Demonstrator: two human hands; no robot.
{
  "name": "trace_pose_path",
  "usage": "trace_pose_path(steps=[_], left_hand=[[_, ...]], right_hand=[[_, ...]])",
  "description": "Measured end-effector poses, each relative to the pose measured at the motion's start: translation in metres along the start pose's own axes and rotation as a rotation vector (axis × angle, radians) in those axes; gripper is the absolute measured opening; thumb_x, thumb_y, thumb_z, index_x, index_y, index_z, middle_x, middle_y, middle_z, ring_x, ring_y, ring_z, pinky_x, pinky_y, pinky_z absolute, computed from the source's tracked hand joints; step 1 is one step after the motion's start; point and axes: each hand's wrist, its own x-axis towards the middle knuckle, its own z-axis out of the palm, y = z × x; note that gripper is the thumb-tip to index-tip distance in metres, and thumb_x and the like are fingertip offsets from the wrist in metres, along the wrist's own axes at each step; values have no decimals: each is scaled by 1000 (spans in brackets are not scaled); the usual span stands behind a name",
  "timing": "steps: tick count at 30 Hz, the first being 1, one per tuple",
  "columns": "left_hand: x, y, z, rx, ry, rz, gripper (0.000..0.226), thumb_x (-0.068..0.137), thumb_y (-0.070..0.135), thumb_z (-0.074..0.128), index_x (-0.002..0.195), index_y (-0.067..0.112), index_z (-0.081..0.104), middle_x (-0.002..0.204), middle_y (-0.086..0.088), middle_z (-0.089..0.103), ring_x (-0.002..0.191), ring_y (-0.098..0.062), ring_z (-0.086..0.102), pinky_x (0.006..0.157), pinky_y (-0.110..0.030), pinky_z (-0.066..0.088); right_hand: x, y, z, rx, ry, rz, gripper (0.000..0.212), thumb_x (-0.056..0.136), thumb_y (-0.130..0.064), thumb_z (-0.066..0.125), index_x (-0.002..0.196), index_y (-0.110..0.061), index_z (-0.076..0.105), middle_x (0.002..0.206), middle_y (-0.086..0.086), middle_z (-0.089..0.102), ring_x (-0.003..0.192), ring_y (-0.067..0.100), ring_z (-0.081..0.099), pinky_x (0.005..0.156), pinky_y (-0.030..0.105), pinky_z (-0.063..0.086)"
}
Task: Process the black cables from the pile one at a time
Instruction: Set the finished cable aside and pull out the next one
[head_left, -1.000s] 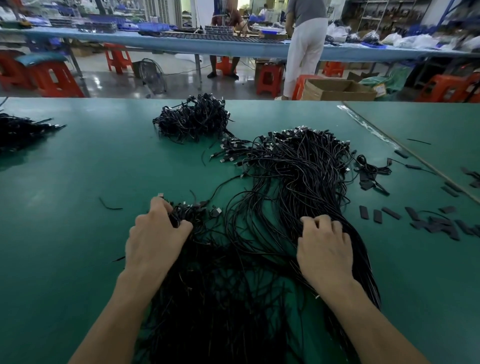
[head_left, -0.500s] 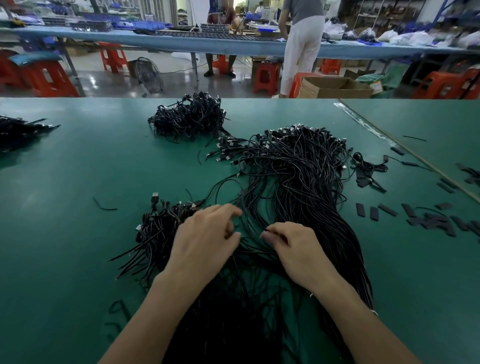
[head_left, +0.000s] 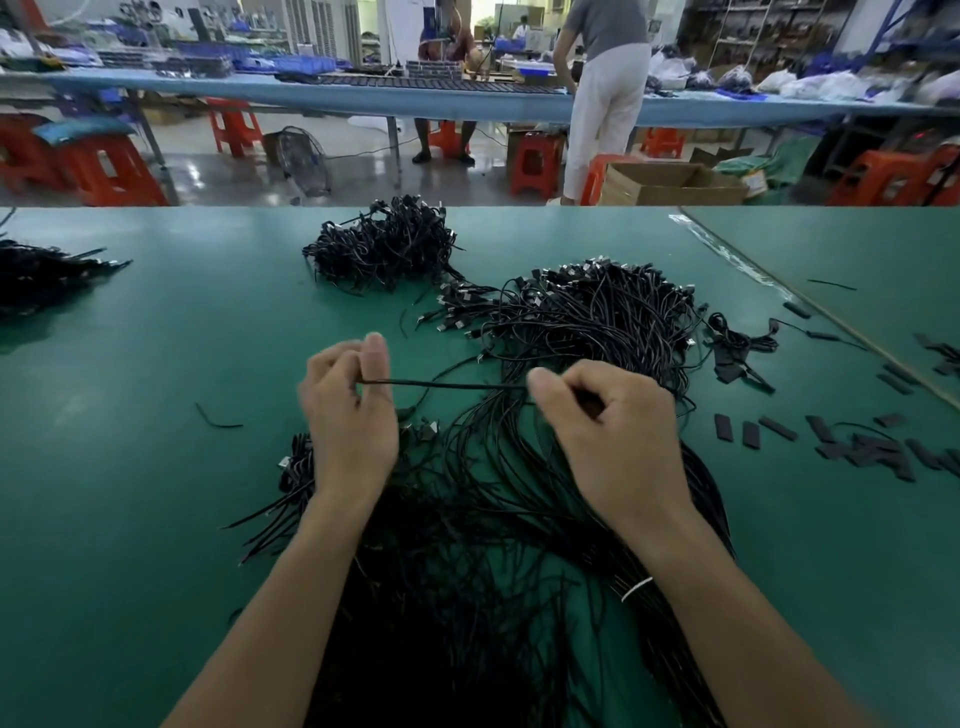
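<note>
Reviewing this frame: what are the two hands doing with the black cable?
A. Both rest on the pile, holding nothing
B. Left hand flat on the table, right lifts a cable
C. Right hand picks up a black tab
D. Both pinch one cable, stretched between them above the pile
D: the left hand and right hand each pinch the one cable, which runs taut between them above the pile.

Left grip and right grip hover raised, level, fingers curled, thumbs pinching.

Even overhead light, soft shadows, wide-angle edge warp, background blur.
</note>
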Motion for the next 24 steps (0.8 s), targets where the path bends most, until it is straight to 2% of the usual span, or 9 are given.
trace_pose_path(steps=[2, 4, 7, 10, 13, 17, 18, 20, 24], left_hand=[[3, 0, -8, -17, 48, 33, 54, 96, 61, 44, 64, 17, 46, 84, 3, 59, 76, -3, 52, 72, -26, 41], [5, 4, -15, -117, 15, -17, 48, 94, 52, 58, 67, 15, 42, 59, 2, 52, 51, -6, 48, 60, -31, 44], [9, 12, -24, -295, -19, -108, 42, 91, 28, 71, 65, 22, 39, 56, 10, 32, 50, -11, 31, 53, -34, 37], [8, 17, -27, -345, -137, -82, 41, 91, 20, 69, 58, 28, 46, 50, 16, 33, 46, -5, 26, 47, -22, 30], [1, 26, -23, -171, -257, 104, 41, 98, 30, 58, 66, 10, 44, 49, 15, 32, 45, -3, 27, 44, -17, 28], [-10, 36, -13, 98, -448, 301, 38, 101, 32, 49, 69, 11, 51, 50, 13, 44, 46, -6, 34, 46, -23, 29], [-12, 37, -11, 132, -515, 320, 35, 101, 29, 49, 69, 17, 52, 51, 13, 46, 46, -6, 36, 47, -25, 31], [-17, 39, -8, 120, -638, 341, 29, 101, 21, 50, 74, 17, 57, 54, 12, 49, 47, -5, 38, 48, -23, 31], [-21, 33, -6, 36, -584, 323, 23, 99, 25, 55, 78, 17, 61, 55, 9, 51, 47, -4, 37, 47, -19, 32]], right_hand=[[2, 20, -6, -130, 82, 64, 38, 98, -40, 56, 63, -25, 55, 50, -12, 46, 46, 6, 45, 43, 16, 33], [4, 42, -11, -143, 136, 132, 36, 100, -40, 53, 69, -22, 59, 47, -11, 45, 44, 5, 43, 41, 15, 32], [7, 65, -17, -11, 168, 333, 29, 101, -38, 52, 81, -24, 68, 53, -7, 50, 45, 3, 39, 44, 17, 34], [6, 74, -22, -162, -15, 393, 22, 101, -33, 54, 93, -20, 70, 77, 3, 67, 54, 3, 52, 51, 18, 45], [0, 56, -15, -305, -255, 326, 28, 99, -42, 52, 121, -29, 64, 105, -9, 68, 92, 9, 61, 90, 33, 52], [-3, 20, 8, -269, -392, 46, 77, 88, -78, 25, 147, -30, 41, 130, -13, 59, 124, 6, 50, 118, 35, 27], [-4, 13, 12, -185, -410, 13, 77, 89, -78, 25, 147, -31, 40, 126, -16, 60, 121, 1, 51, 114, 29, 31], [-5, 4, 18, 41, -391, -1, 58, 96, -66, 36, 141, -30, 47, 103, -22, 63, 99, -10, 57, 89, 11, 42], [2, 5, 14, 122, -139, 3, 17, 102, -29, 52, 97, -25, 68, 65, -19, 60, 56, -2, 52, 51, 9, 38]])
